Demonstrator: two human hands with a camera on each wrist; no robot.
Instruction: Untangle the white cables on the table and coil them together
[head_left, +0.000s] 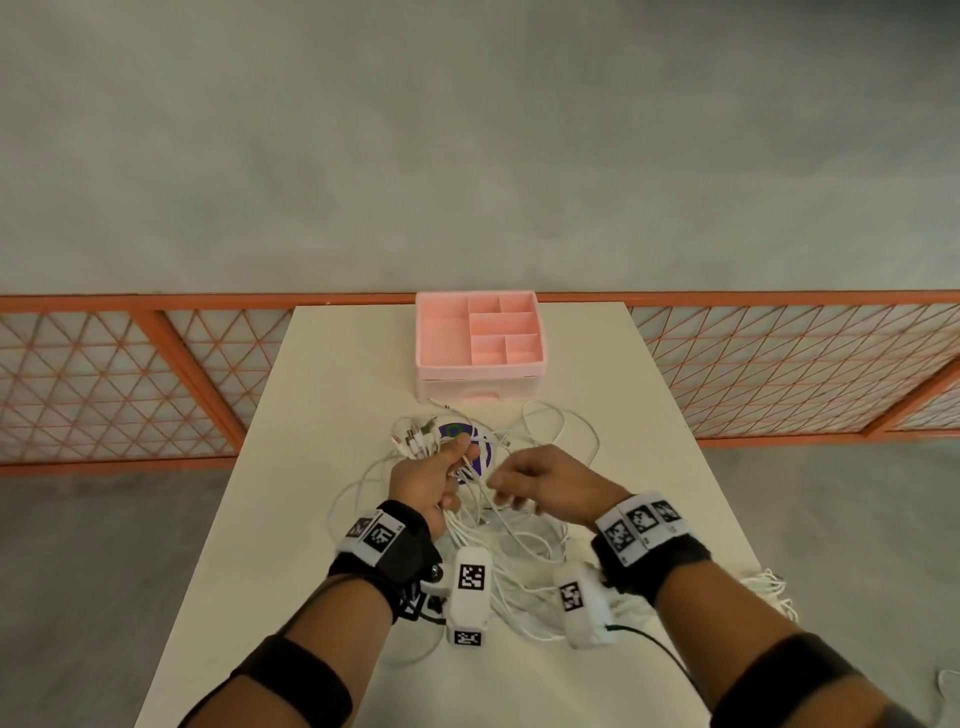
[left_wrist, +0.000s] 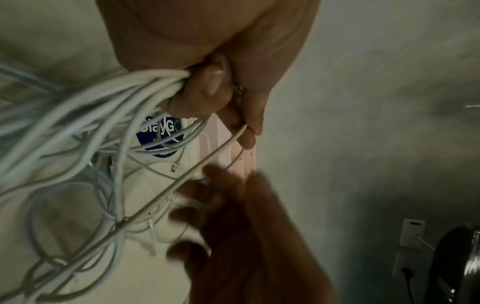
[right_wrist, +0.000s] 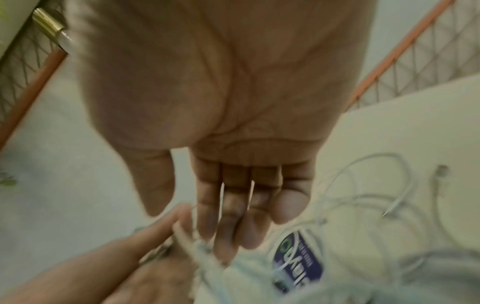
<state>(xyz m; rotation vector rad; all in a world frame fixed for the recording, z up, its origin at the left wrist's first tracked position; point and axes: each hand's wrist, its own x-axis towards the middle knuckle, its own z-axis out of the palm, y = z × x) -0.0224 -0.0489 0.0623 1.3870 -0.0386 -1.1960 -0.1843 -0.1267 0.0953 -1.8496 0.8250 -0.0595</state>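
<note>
**Fingers on the cable bundle: sorting stage, tangle mostly unresolved**

Fingers (left_wrist: 207, 90) of the left hand (head_left: 423, 480): curled tight round a gathered bundle of the white cables (head_left: 524, 540), with one single strand pinched apart from it between thumb and fingertip. Several plug ends fan out beyond this hand.

Right hand (head_left: 540, 480): in the right wrist view the fingers (right_wrist: 228, 205) lie nearly straight and together, reaching toward the bundle; that view is blurred, and whether they touch or hold a strand cannot be told.

Cables, location: heaped in loose crossing loops on the cream table (head_left: 332, 364), under and between both wrists, some trailing toward the right edge. A round blue sticker (head_left: 480, 441) shows beneath the loops.

Also present: pink compartment organiser (head_left: 480, 332), at the far end of the table, just beyond the heap.

Stage, judged: strand-separating; no coil formed yet.

Risks, judged:
- Pulling the pinched strand while loops cross it would likely tighten a knot instead of freeing it.
- Plugs may snag on neighbouring loops and drag the whole heap.
- Trailing loops near the right edge could slide off.
</note>
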